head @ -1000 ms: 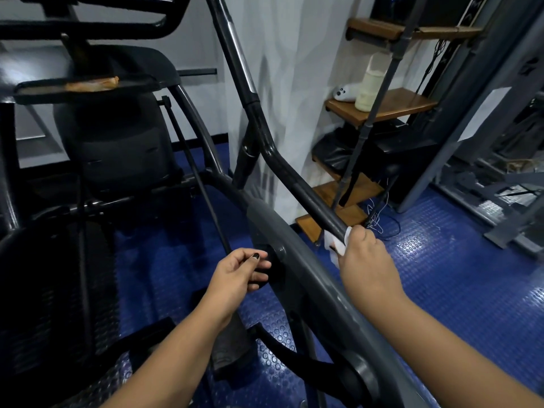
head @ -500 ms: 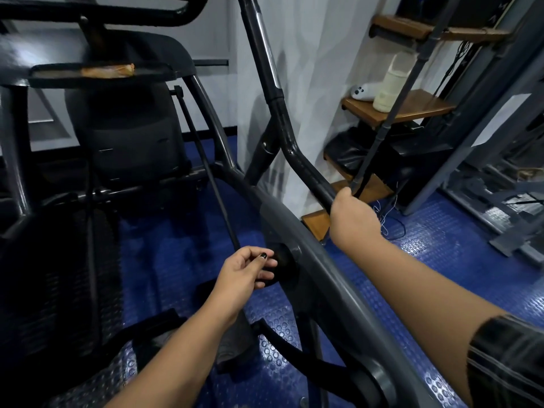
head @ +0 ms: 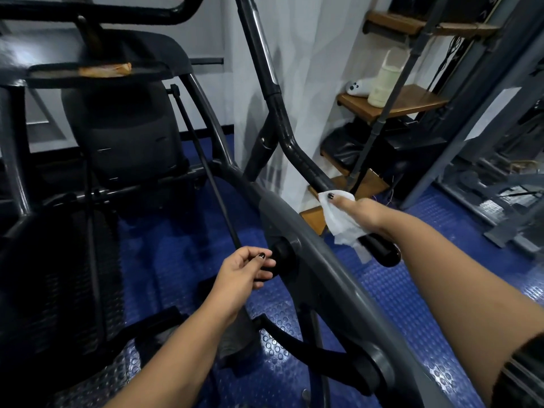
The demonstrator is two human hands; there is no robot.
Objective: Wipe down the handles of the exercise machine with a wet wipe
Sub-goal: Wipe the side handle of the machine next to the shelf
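Here, right hand [head: 366,214] gripping crumpled wipe [head: 343,226] round tubular handle [head: 380,250], left hand [head: 239,278] slack, empty.

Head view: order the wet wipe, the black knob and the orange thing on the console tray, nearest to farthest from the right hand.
1. wet wipe, gripped in the right hand on the handle.
2. black knob, lower left on the grey frame.
3. orange thing, far upper left on the console tray.

R hand [head: 363,213]: grips wet wipe [head: 343,223] round black handle [head: 297,156], near its lower end.
L hand [head: 243,279]: fingers loosely curled, beside black knob [head: 283,254].
Floor [head: 397,293]: blue, studded.
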